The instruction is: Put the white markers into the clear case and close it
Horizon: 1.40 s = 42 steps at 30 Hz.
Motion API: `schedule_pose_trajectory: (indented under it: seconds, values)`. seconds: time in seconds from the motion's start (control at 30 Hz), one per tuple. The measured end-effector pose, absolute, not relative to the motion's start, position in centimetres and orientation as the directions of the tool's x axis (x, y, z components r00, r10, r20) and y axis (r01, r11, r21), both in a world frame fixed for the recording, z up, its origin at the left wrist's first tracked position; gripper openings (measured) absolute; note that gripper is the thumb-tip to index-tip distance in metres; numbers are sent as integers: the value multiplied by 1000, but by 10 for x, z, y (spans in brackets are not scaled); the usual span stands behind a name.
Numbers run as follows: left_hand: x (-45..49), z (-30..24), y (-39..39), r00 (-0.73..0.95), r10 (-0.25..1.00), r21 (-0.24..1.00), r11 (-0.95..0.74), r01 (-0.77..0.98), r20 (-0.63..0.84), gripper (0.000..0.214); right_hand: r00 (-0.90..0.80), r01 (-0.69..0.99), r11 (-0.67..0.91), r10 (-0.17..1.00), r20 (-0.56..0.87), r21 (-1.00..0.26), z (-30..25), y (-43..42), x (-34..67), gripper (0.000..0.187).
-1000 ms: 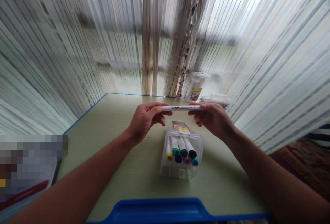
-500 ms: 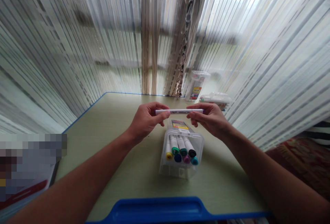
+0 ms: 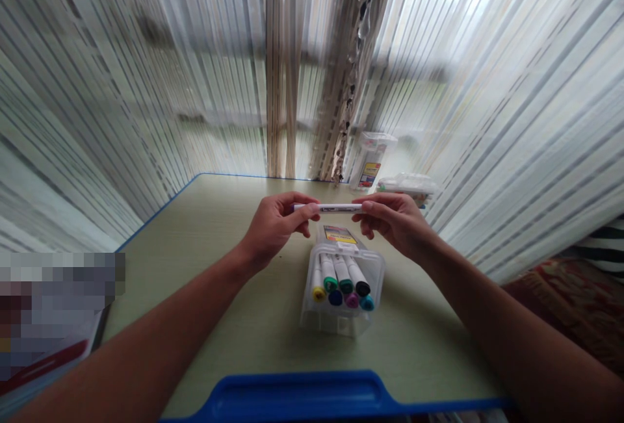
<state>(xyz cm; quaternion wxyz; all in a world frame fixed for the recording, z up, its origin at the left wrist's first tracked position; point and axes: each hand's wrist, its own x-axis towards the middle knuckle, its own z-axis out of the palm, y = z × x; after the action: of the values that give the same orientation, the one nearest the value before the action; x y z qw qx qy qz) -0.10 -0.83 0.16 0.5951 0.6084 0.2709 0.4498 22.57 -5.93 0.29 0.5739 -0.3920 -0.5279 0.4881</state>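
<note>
White marker [image 3: 341, 208] held level by its two ends above the table [image 3: 253, 338]
One end is pinched between thumb and fingers of the left hand [image 3: 273, 225], the other likewise by the right hand [image 3: 397, 218], seemingly so that the barrel is kept steady and its printed middle is left uncovered. It is held in the air near the far end of the clear case [image 3: 379, 277], which is laid with its open end toward the person, presumably so that the coloured caps [image 3: 346, 286] inside can be told apart
</note>
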Motion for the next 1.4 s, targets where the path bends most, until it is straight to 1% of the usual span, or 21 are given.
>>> schedule_pose_trajectory:
  seconds: [0.1,0.23,0.33,0.63,0.87,1.17,1.4]
  values:
    - [-1,2,-8,450,867,966,-116,-232,212,26,-37,-174,212,974,222,-962,4,-59,226,20]
    - [-2,0,-7,455,858,964,-151,-217,237,29,-32,-189,221,972,231,-957,5,-60,227,24]
    - [-3,0,-7,460,853,965,-173,-198,247,30,-21,-173,228,972,235,-958,5,-59,227,22]
    - [-2,4,-10,471,852,964,-130,-234,229,26,-31,-162,206,976,214,-965,5,-61,228,19]
    - [-4,2,-9,454,855,968,-216,-128,251,30,-33,-110,239,969,244,-965,3,-61,226,25]
    - [-2,3,-9,463,860,972,-148,-182,217,28,-25,-114,214,976,218,-970,5,-61,227,20]
    - [-4,3,-9,447,859,969,-219,-118,249,32,-57,-92,254,964,260,-963,2,-61,228,24]
